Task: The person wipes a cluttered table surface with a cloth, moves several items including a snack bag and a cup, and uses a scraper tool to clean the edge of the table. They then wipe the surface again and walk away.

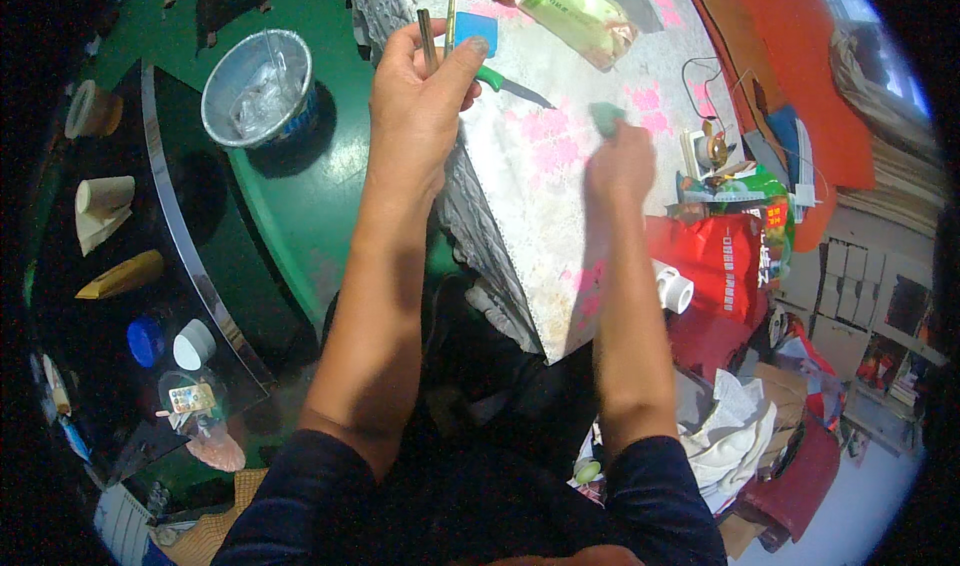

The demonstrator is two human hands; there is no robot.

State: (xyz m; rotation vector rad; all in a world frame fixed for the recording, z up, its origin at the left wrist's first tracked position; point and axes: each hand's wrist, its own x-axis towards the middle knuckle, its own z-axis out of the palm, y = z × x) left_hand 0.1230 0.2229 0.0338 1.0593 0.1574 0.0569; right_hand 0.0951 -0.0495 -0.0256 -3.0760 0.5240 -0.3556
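Observation:
My left hand is raised over the table's left edge, its fingers closed around two slim metal pieces that stick up past the thumb. What tool they belong to is unclear. A flat blue square shows just behind the thumb; whether I touch it cannot be told. By the fingertips is a knife with a green handle, its blade pointing right across the tablecloth. Over the cloth, my right hand pinches a small grey-green piece, blurred and hard to identify.
Food packaging lies at the table's far end. A red bag and a paper roll are on the right. On the left are a lined bin and a dark glass-topped table bearing another roll and a remote control.

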